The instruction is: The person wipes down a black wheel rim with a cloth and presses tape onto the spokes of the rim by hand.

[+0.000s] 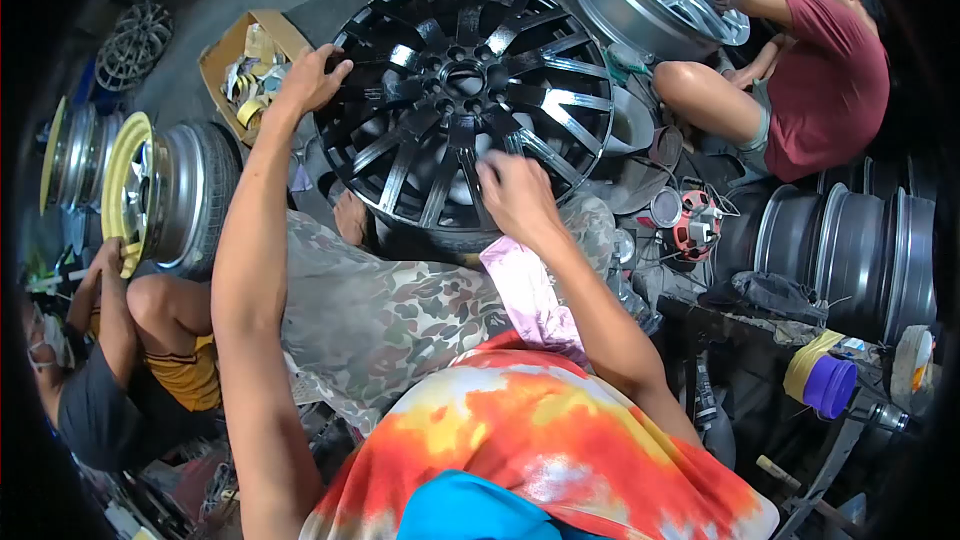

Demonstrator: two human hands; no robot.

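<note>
A glossy black multi-spoke wheel rim (462, 130) lies face up before my knees, propped on something dark beneath. At its left edge my left hand (316, 80) holds the outer lip, the fingers bent over it and the thumb apart. My right hand (518, 192), slightly blurred, is curled closed against the lower spokes. Whatever its fingers hold, if anything, is hidden. A pink cloth (528, 285) lies across my camouflage-trousered lap, just below the right wrist.
A cardboard box (285, 32) of tape rolls and scraps stands left. One person handles a silver wheel (625, 15) at upper right; another touches a yellow-lipped wheel (128, 165) at left. Right are a red power-socket reel (697, 225), stacked rims (850, 240) and a purple tape roll (830, 387).
</note>
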